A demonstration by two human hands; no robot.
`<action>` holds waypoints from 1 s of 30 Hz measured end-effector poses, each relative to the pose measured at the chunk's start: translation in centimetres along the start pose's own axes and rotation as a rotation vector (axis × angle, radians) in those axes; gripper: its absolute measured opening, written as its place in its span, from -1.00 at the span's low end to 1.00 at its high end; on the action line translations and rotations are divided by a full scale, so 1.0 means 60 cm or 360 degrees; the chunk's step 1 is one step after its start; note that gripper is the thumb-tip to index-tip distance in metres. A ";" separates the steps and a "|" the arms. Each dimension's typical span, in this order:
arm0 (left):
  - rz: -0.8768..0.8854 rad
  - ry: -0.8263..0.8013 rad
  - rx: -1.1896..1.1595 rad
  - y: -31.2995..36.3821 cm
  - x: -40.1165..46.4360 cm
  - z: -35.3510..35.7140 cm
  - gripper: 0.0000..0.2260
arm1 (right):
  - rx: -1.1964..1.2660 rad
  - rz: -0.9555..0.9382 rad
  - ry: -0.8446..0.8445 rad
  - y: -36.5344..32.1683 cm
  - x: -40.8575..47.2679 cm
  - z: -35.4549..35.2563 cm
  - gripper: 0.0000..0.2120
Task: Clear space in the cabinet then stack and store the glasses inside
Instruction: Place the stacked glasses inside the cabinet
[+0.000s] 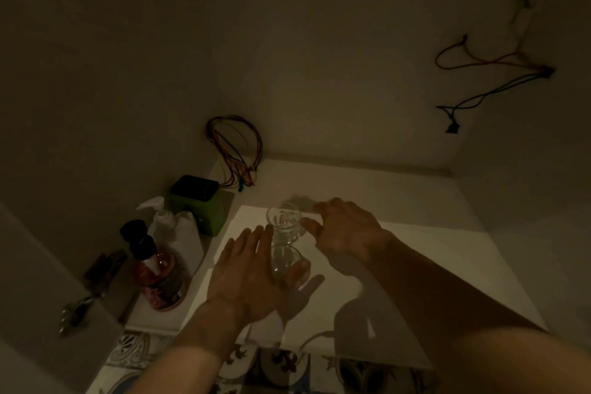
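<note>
Two clear glasses (284, 241) stand stacked one in the other on the white cabinet shelf (425, 269), near its middle. My left hand (248, 272) cups the lower glass in the crook between thumb and forefinger; the fingers lie nearly straight along its left side and the thumb shows through the glass on the right. My right hand (347, 230) hovers just right of the upper glass with relaxed fingers, its thumb tip at or very near the rim. The light is dim.
Along the shelf's left side stand a green box with a black top (200, 206), a white spray bottle (168, 222) and a black-pump bottle with red contents (158, 270). Coloured wires (236, 150) hang in the back corner, more wires (492, 73) on the right wall. Patterned tiles (275, 365) lie below.
</note>
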State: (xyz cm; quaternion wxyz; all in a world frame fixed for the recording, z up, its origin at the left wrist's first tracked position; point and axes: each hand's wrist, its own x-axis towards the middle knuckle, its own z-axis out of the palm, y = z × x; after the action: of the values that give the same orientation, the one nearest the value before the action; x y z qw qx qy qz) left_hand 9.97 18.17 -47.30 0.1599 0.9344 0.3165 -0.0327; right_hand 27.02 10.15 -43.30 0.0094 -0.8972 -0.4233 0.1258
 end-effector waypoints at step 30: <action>0.0253 -0.0811 0.0265 0.423 -0.493 -0.983 -0.46 | 0.0330 0.0371 -0.0899 -0.089 -0.699 -0.941 -0.61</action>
State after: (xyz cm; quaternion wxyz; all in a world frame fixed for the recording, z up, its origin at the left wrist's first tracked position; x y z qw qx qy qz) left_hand -0.69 0.83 20.38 0.1592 0.9279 0.1881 -0.2797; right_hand 10.60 -13.32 21.17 -0.0315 -0.8635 -0.2885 0.4124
